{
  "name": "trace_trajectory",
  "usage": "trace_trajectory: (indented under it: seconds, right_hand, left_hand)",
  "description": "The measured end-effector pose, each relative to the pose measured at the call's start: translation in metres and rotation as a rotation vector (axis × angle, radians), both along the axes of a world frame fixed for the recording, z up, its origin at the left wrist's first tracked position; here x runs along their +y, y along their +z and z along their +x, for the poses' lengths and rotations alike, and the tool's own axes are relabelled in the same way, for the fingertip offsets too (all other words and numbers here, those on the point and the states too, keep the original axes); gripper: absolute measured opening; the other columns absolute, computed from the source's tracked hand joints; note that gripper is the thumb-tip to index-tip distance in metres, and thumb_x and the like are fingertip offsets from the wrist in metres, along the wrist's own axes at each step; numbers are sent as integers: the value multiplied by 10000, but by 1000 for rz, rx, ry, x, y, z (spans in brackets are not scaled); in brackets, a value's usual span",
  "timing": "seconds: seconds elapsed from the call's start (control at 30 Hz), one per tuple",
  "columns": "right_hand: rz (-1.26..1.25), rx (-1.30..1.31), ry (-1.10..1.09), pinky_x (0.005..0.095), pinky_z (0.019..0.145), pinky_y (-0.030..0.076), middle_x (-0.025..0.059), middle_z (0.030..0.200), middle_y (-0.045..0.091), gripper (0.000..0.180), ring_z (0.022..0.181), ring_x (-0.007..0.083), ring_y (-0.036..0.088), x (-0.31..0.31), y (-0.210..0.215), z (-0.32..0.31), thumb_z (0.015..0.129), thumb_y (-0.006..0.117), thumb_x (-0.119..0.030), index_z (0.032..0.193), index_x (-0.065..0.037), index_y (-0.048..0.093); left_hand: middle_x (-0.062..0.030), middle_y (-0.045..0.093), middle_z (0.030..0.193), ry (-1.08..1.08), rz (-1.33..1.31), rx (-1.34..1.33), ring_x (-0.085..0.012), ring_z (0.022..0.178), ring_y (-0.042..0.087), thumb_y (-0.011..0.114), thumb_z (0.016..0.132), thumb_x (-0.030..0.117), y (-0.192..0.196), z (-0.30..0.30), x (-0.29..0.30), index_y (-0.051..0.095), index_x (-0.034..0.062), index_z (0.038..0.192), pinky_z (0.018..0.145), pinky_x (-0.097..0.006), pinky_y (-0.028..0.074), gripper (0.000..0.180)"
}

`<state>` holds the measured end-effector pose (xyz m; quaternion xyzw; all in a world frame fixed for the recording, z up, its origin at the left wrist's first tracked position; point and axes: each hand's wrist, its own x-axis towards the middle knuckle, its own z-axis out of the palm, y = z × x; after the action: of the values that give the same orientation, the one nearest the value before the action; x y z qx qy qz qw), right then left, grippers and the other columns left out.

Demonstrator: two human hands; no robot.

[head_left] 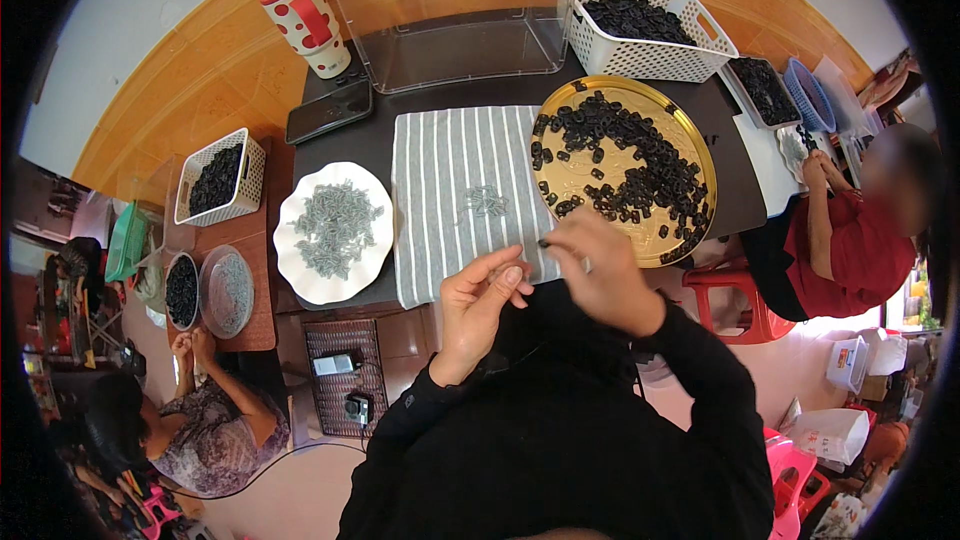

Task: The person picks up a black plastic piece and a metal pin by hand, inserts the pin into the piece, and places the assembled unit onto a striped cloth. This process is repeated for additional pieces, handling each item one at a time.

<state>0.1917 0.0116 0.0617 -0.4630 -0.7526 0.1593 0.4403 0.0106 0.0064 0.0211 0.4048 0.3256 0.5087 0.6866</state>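
My left hand (476, 308) is over the near edge of a grey-and-white striped cloth (430, 170), thumb and fingers pinched together. Whatever sits between those fingertips is too small to make out. Just to its right, my right hand (604, 270) pinches a small black part (543, 242) between thumb and fingertip. A little heap of thin silvery pins (487, 201) lies on the cloth beyond my hands. More pins fill a white scalloped plate (290, 258) on the left. Many black ring-like parts (655, 180) are spread over a round gold tray (570, 175) on the right.
Behind the cloth stand a clear plastic box (460, 45), a dark phone (329, 112) and a red-and-white tumbler (308, 25). A white basket (640, 65) of black parts is at the back right. One person (190, 425) works at left, another (850, 240) at right.
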Motion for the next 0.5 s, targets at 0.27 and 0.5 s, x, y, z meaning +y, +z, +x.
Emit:
trace_trajectory:
  seconds: [0.27, 0.5]
  right_hand:
    - [66, 55, 100, 355, 630, 479, 133, 836, 578, 179, 736, 297, 590, -4, -14, -18, 763, 616, 40, 942, 33, 630]
    - [-76, -21, -64, 339, 603, 457, 139, 768, 577, 88, 682, 290, 590, 36, -11, 9, 787, 610, 54, 868, 30, 637]
  left_hand:
    - [-99, 678, 841, 26, -47, -80, -142, 745, 635, 628, 883, -32, -8, -12, 4, 661, -54, 1032, 626, -233, 513, 154]
    - [-123, 675, 918, 74, -30, 13, -156, 769, 646, 596, 899, -40, -23, -2, 19, 639, -62, 1078, 671, -258, 528, 185]
